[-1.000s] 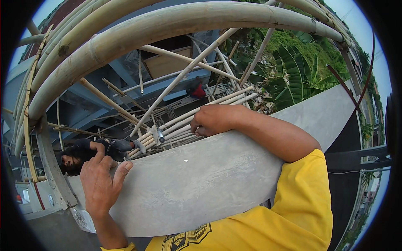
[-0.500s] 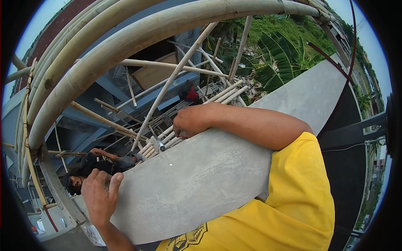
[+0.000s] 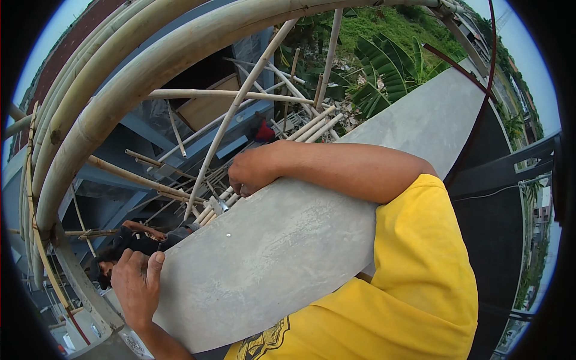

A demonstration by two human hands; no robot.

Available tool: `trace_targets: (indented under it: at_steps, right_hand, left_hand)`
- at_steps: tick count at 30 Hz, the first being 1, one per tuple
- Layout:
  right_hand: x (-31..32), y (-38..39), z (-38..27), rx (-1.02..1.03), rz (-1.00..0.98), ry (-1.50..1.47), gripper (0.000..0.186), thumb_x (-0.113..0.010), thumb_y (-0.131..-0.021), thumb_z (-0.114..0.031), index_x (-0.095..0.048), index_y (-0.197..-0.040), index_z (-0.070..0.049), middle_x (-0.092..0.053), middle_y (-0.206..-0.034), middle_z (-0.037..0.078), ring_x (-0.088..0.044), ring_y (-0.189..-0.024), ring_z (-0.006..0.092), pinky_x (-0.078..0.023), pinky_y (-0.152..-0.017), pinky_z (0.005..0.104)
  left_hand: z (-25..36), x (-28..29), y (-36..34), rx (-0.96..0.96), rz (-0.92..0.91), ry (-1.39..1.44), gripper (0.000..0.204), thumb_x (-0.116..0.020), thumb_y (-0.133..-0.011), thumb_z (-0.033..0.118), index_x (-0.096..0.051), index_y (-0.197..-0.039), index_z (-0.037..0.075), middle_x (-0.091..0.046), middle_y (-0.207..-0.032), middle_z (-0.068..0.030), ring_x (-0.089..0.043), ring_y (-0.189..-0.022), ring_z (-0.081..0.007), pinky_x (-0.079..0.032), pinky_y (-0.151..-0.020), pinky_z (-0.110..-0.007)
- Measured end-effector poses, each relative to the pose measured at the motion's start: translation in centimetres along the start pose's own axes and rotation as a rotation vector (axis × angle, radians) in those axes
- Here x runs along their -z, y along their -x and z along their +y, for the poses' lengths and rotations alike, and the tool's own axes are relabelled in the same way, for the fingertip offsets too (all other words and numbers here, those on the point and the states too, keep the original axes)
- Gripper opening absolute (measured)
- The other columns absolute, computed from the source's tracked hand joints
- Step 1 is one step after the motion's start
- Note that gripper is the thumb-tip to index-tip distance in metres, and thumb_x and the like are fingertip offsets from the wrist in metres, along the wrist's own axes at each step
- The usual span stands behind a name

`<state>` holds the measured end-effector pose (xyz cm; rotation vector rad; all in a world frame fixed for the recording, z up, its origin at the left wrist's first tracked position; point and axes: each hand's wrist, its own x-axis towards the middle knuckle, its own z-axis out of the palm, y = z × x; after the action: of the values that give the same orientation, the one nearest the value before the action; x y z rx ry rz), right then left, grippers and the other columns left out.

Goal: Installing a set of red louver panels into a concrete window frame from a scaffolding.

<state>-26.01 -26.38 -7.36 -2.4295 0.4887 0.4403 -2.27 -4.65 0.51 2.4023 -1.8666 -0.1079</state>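
A grey concrete wall top (image 3: 270, 252) runs slantwise below my chest. At its left part, my left hand (image 3: 137, 285) is closed over the far edge, thumb raised and fingertips hidden. My right forearm lies across the wall, and my right hand (image 3: 255, 171) hangs past the far edge with its fingers curled. What those fingers hold, if anything, is hidden. Just below the right hand shows a small silver metal piece (image 3: 219, 205), beside several bamboo poles (image 3: 315, 126); I cannot tell whether the hand touches it.
Thick bamboo poles (image 3: 162, 66) arch across the upper left. Below, a person in dark clothes (image 3: 144, 237) is among the bamboo scaffolding, with a red item (image 3: 262, 129) farther off. Banana leaves (image 3: 384, 72) grow beyond. A dark reddish-brown bar (image 3: 480, 123) crosses the wall's right end.
The view has shifted slightly, so most things sit a little farther left in it. Both hands keep nearly the same place on the wall.
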Motion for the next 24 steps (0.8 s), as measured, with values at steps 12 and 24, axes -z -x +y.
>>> trace_targets:
  at_steps: [12, 24]
  right_hand:
    - [0.1, 0.1, -0.2, -0.036, -0.029, -0.012, 0.029, -0.065, -0.084, -0.020, -0.072, -0.109, -0.007, -0.071, -0.107, 0.014, -0.065, -0.102, 0.0314, -0.051, -0.089, 0.0412]
    - [0.0, -0.7, -0.3, -0.039, -0.040, 0.033, 0.028, -0.064, -0.085, -0.021, -0.072, -0.109, -0.009, -0.070, -0.107, 0.013, -0.065, -0.104, 0.0309, -0.050, -0.089, 0.0413]
  left_hand:
    - [0.1, -0.1, 0.1, -0.024, 0.021, -0.027, 0.058, -0.062, -0.089, 0.051, -0.059, -0.069, -0.003, -0.052, -0.069, -0.0134, -0.053, -0.064, -0.0327, -0.039, -0.064, -0.041]
    - [-0.9, -0.3, 0.1, -0.034, 0.037, -0.037, 0.060, -0.060, -0.090, 0.052, -0.059, -0.071, -0.004, -0.052, -0.070, -0.0155, -0.053, -0.064, -0.0344, -0.040, -0.061, -0.043]
